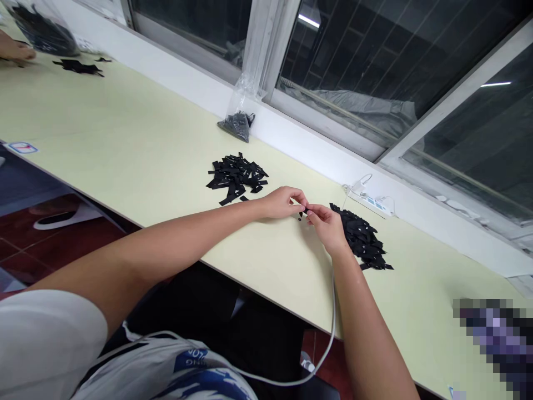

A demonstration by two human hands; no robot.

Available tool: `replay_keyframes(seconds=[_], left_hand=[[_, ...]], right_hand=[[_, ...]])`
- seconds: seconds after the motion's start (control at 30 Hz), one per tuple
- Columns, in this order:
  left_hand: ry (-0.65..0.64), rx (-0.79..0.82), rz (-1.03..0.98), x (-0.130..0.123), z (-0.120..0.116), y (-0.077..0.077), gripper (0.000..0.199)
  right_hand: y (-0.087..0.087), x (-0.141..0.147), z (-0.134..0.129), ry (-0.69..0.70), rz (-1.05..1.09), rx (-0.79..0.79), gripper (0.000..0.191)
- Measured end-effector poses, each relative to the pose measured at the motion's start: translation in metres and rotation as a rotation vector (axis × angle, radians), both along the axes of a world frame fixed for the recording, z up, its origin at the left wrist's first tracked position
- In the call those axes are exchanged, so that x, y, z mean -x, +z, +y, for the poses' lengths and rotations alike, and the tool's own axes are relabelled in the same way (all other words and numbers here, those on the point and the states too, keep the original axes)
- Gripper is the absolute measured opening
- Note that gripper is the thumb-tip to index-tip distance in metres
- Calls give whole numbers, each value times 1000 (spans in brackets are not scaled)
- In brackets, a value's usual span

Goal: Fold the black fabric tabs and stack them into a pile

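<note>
My left hand (282, 202) and my right hand (328, 225) meet above the pale table, fingertips nearly touching. Between them is a small black fabric strip (306, 210), pinched at both sides; the fingers cover most of it. A tiny dark round bit (300, 219) shows just below the left fingertips. Beyond my left hand lies a loose pile of black strips (236, 176), some with small light marks. Right behind my right hand spreads a second, denser pile of black strips (363, 238), partly hidden by the hand and wrist.
A clear plastic bag (238, 119) with dark contents stands against the wall ledge. Behind the right pile lies a white power strip (368, 201). A white cable (333, 300) hangs over the table edge by my right forearm. At far left another person's hand (16, 49) rests near black pieces (79, 67).
</note>
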State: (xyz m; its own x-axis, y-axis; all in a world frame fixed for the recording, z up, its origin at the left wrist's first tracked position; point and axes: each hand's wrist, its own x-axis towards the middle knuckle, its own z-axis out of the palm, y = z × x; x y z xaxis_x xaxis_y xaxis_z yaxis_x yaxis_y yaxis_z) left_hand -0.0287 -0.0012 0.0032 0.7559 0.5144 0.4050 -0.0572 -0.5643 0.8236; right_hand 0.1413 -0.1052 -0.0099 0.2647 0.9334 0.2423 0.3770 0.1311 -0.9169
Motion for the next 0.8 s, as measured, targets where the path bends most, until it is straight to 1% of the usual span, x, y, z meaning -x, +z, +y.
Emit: replay_keyframes(seconds=[0.17, 0.37, 0.53, 0.8], left_hand=[[-70, 32, 17, -1, 4, -4, 12], [-35, 1, 13, -1, 2, -5, 10], [42, -107, 42, 1, 1, -2, 9], [132, -299, 103, 3, 0, 1, 9]], right_hand=[[1, 2, 0, -16, 13, -36, 39], [0, 4, 1, -7, 39, -31, 40], [2, 7, 0, -32, 23, -5, 41], [3, 8, -1, -60, 7, -21, 37]])
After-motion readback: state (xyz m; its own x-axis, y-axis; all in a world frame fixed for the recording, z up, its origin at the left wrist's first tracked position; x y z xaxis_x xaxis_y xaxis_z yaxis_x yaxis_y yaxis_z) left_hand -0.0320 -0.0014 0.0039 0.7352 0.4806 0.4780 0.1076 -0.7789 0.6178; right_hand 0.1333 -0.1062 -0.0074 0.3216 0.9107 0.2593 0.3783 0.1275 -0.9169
